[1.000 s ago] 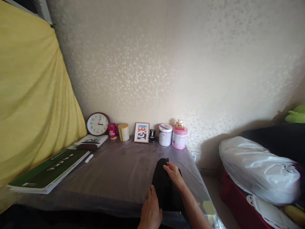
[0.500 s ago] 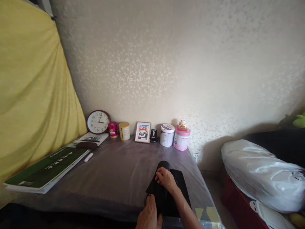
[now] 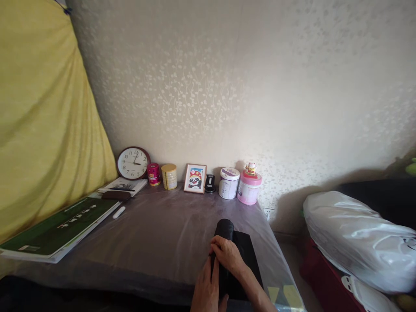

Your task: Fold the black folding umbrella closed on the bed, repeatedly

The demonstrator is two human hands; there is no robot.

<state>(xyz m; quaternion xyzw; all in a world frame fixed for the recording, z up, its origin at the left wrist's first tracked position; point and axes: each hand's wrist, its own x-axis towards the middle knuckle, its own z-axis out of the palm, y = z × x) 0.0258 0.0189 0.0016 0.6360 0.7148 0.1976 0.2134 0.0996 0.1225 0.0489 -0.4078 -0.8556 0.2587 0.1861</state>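
A black, flexible sheet lies near the table's right front corner, its left part wrapped into a thick black roll. The roll points away from me, toward the wall. My right hand is closed over the top of the roll, with its fingers curled onto the left side. Against that same side, nearer to me, my left hand presses with long fingers, its thumb apart at the near end, gripping the sheet. The fingertips of both hands meet. Whether anything is inside the roll is hidden.
Along the wall stand a clock, a red tin, a yellow tin, a picture frame, a white tub and a pink-lidded tub. A green book lies left. Beyond the table's right edge sits a white plastic bag.
The loose left flap of the black sheet is now folded in against the roll. My left hand has moved up and right, and my right hand slightly closer, so they meet.
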